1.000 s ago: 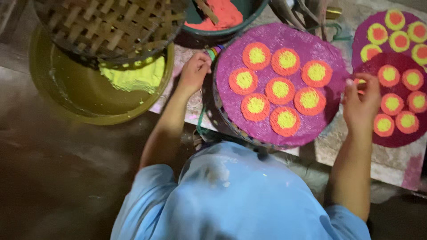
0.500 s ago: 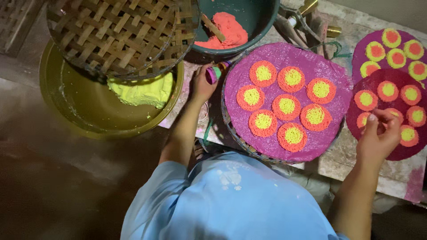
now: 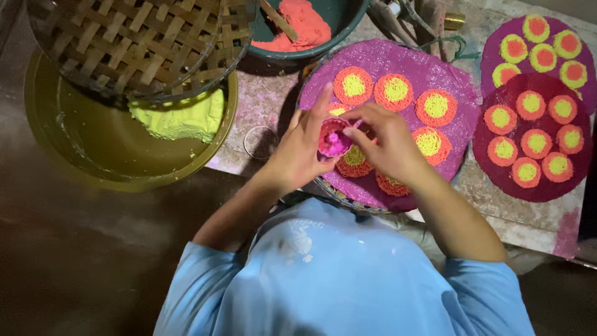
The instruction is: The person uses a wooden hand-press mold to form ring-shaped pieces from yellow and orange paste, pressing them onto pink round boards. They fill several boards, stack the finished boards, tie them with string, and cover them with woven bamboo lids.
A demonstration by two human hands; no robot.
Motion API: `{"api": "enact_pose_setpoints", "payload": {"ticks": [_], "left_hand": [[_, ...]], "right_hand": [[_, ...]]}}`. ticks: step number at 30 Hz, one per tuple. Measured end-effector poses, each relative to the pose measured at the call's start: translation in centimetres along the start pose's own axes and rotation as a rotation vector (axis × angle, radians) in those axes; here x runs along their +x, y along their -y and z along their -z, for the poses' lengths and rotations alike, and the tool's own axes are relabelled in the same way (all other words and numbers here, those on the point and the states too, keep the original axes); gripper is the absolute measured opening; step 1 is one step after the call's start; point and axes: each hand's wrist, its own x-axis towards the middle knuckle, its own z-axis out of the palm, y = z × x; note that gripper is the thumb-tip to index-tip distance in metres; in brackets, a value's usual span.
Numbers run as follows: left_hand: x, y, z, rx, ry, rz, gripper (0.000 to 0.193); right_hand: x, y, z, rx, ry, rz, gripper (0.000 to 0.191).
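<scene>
My left hand (image 3: 303, 146) holds a small round pink cup-shaped mould (image 3: 334, 137) with pink paste inside. My right hand (image 3: 388, 141) touches the mould's rim with its fingertips, fingers pinched at it. Both hands are over a purple noodle-like disc (image 3: 398, 62) lying on a round woven tray. The disc carries several orange rounds with yellow centres (image 3: 436, 106); my hands hide some of them.
A dark red disc (image 3: 535, 180) and a magenta disc (image 3: 497, 31) with similar rounds lie at right. An olive basin (image 3: 93, 162) holds yellow-green paste (image 3: 180, 118), under a woven bamboo basket (image 3: 130, 43). A teal bowl (image 3: 354, 12) holds orange paste and a stick.
My left hand came in from the tray's left edge with the pink mould. My right hand left the dark red disc and joined it over the purple disc.
</scene>
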Motion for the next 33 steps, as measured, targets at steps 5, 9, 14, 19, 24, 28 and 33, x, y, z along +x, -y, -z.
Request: {"api": "enact_pose_setpoints", "payload": {"ticks": [5, 9, 14, 19, 24, 28, 33], "left_hand": [[-2.4, -0.2, -1.0, -0.069, 0.054, 0.237, 0.136], [-3.9, 1.0, -1.7, -0.113, 0.028, 0.274, 0.136], [-4.6, 2.6, -2.4, -0.145, 0.034, 0.282, 0.136], [-4.7, 2.5, -2.6, -0.126, 0.037, 0.25, 0.137], [-4.0, 0.9, -1.2, -0.051, 0.069, 0.244, 0.141], [-4.2, -0.1, 0.4, -0.022, 0.118, 0.302, 0.129], [-7.0, 4.5, 6.3, -0.055, -0.072, 0.572, 0.101]], "right_hand": [[1.1, 0.5, -1.8, 0.035, 0.097, -0.001, 0.013], [1.9, -2.5, -3.1, 0.103, 0.156, 0.002, 0.011], [7.9, -9.6, 0.9, 0.061, -0.122, -0.002, 0.005], [14.1, -16.6, 3.6, -0.199, -0.47, 0.023, 0.009], [14.5, -19.4, 3.2, -0.144, -0.513, 0.06, 0.009], [10.5, -20.0, 6.8, 0.128, -0.525, -0.069, 0.002], [-0.5, -19.2, 13.8, -0.152, -0.513, -0.057, 0.003]]}}
